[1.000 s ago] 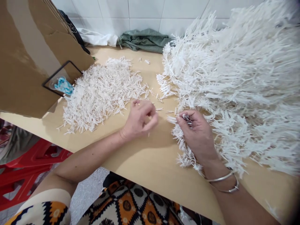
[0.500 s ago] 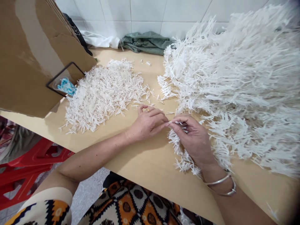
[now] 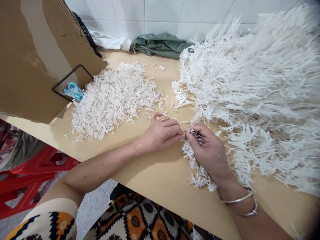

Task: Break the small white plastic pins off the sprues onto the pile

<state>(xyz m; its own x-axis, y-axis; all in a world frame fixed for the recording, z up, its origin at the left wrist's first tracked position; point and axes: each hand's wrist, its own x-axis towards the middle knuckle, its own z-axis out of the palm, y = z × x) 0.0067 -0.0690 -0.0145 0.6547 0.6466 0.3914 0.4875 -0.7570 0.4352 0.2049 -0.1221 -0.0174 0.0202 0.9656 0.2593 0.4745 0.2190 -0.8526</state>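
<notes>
My right hand [image 3: 212, 153] is closed around a strand of white plastic sprigs [image 3: 191, 156], which hangs below the fingers and rests on the table. Thumb and index finger of my left hand [image 3: 162, 133] pinch together at the strand's end, close against the right fingertips; the small piece between them is mostly hidden. A ring is on the left hand and metal bangles circle the right wrist. To the left lies a pile of short loose white sprigs [image 3: 115, 100]. A tall heap of long white sprig strands [image 3: 260, 86] rises on the right.
A cardboard box [image 3: 37, 66] stands at the left, with a black wire frame [image 3: 72, 71] and a clear cup holding something blue and white [image 3: 74, 90] against it. Green cloth [image 3: 160, 44] and white cloth [image 3: 112, 41] lie along the tiled wall. A red stool [image 3: 37, 170] stands below.
Both hands have shifted slightly right and down in the picture, as the whole view has slid a little. The fingertips remain together at the strand.
</notes>
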